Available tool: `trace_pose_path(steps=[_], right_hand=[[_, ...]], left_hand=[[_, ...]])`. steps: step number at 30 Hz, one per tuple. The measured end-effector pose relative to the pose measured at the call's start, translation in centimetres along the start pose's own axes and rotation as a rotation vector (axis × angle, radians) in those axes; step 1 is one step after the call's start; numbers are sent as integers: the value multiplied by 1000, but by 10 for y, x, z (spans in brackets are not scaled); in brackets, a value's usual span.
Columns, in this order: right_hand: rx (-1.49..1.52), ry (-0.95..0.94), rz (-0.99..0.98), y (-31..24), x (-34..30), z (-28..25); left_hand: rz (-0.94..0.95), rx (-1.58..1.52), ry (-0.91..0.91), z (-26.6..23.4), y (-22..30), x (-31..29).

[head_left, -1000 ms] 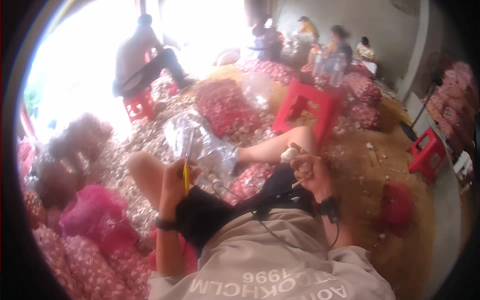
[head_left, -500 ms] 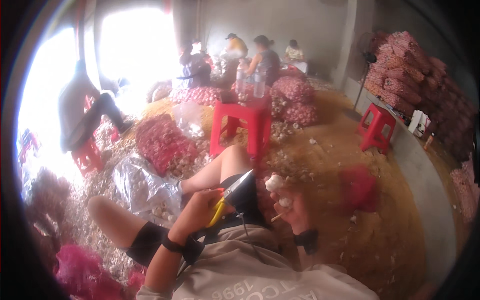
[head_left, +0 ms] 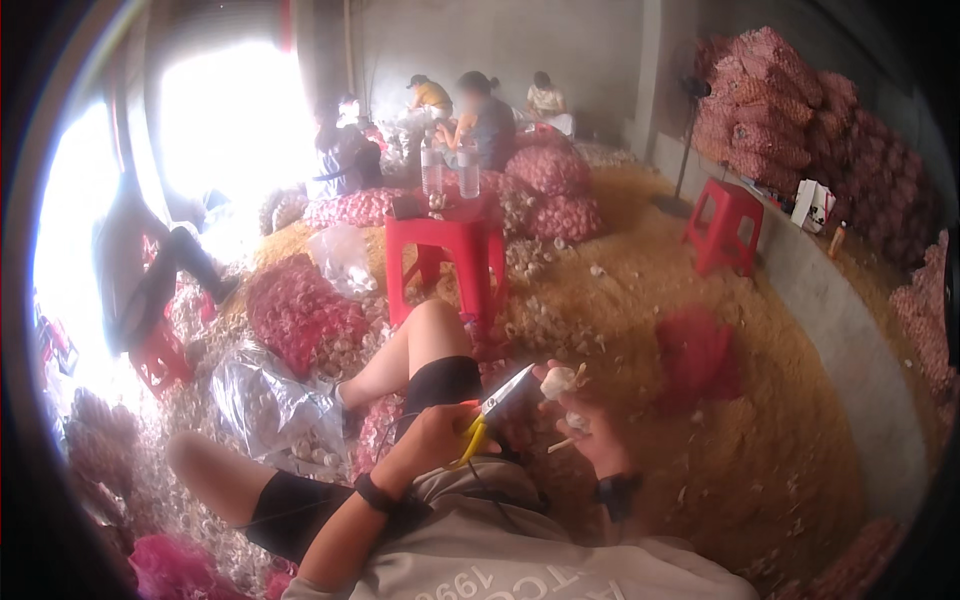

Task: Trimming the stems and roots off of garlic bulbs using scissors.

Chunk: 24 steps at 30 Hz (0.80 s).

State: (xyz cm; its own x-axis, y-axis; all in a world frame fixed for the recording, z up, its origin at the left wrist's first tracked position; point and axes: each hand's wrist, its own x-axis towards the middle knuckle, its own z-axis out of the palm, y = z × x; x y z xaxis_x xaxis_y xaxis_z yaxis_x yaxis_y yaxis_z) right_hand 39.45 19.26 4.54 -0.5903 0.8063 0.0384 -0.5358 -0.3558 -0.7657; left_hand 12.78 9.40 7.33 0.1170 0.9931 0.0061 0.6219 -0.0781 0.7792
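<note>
In front of my lap, my left hand [head_left: 440, 437] is closed around a pair of scissors [head_left: 508, 391] with yellow handles. Their silver blades point up and to the right and look closed. The tip sits very close to an upper garlic bulb [head_left: 562, 382] in my right hand [head_left: 600, 440]; whether they touch I cannot tell. Lower in the same hand is a second garlic bulb [head_left: 575, 422], with a thin stem [head_left: 560, 445] jutting out to the left. My right fingers are curled around both bulbs and partly hide them.
A red stool [head_left: 445, 232] ahead carries two clear bottles [head_left: 468, 172]. Loose garlic bulbs and a pink mesh sack [head_left: 305, 315] lie left, beside a silvery plastic bag [head_left: 262, 390]. Another red stool [head_left: 724, 225] stands right, near stacked garlic sacks [head_left: 765, 100]. Several people sit farther back.
My view has shifted, so the room appears farther left. My hands have come closer together, bringing the scissor tip nearer to the upper bulb. Both hands keep their hold.
</note>
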Motion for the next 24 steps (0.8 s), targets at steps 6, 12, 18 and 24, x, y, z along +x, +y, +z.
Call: trace_pose_path(steps=[6, 12, 18, 24], right_hand=[[-54, 4, -54, 8, 3, -12], [-74, 66, -21, 6, -4, 8], [-197, 56, -40, 13, 0, 8], [-269, 101, -71, 17, 0, 13]], left_hand=[[57, 33, 43, 18, -13, -3], [25, 43, 35, 21, -15, -1], [9, 3, 64, 27, -34, -2], [40, 162, 70, 31, -37, -1]])
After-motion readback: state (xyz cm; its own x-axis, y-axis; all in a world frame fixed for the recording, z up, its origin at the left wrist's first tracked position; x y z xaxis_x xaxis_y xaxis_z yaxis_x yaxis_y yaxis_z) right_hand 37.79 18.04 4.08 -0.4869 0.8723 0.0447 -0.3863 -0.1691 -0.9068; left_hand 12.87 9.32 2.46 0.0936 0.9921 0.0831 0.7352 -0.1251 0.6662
